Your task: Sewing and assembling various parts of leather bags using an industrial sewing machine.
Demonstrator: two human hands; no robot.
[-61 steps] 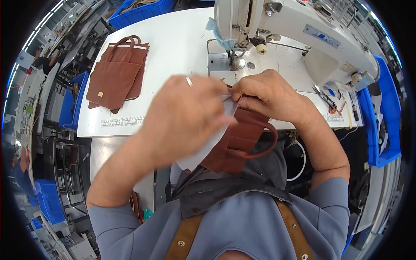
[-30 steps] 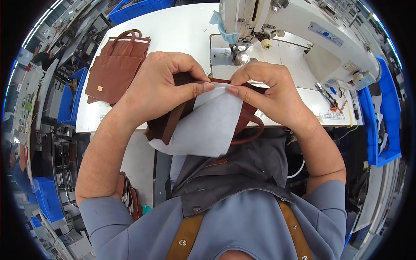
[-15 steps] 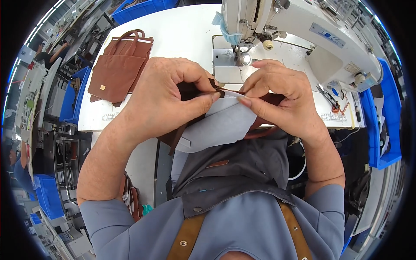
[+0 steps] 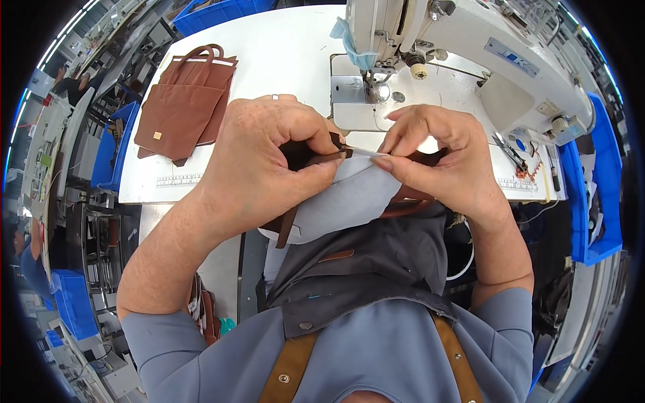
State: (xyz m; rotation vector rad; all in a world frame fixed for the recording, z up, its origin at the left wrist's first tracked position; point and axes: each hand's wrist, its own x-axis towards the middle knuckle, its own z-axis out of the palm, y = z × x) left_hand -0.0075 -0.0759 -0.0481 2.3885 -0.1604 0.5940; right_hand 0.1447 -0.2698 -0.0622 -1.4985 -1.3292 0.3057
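Note:
Between my hands is a brown leather bag piece with a pale grey lining (image 4: 346,201), held up in front of my apron. My left hand (image 4: 265,158) pinches its upper edge between thumb and forefinger, and a narrow dark strip hangs down beside the lining. Close by on the same edge, my right hand (image 4: 447,154) pinches with thumb and fingertips. Part of a rounded brown handle (image 4: 406,209) shows under the right hand. Much of the leather is hidden behind my hands. The sewing machine's presser foot (image 4: 376,91) stands just beyond them.
Brown bag pieces with handles (image 4: 185,101) lie stacked at the left of the white table (image 4: 282,50). The white sewing machine (image 4: 514,67) fills the far right. Snips (image 4: 508,153) lie by its base. Blue bins (image 4: 608,195) stand on both sides.
Both hands have shifted slightly down with the bag piece. My right fingertips sit a little farther right along the edge, and the lining's lower part has swung a little.

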